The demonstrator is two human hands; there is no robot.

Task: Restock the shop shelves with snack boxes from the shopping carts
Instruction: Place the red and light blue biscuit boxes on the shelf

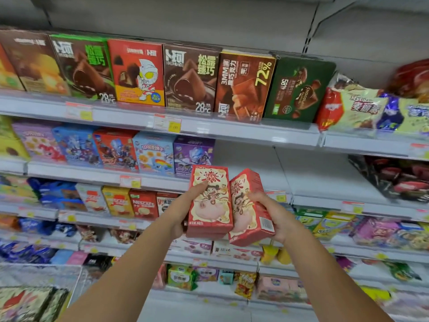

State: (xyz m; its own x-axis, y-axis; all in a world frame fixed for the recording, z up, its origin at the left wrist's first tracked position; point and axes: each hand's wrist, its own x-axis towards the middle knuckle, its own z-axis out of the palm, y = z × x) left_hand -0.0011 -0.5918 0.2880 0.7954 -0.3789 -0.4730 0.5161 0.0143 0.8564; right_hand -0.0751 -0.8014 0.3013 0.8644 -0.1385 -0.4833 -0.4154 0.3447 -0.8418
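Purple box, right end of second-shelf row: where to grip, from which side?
Pinch the purple box across front and back faces at its right edge, coming from the right. It stands upright, left side against the light-blue box, right side facing bare shelf, so fingers likely fit there. The red box in the left hand hides its lower part.

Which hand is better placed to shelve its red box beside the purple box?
Probably the right hand: its tilted red box sits directly below the gap; the left hand holds its upright box under the purple box.
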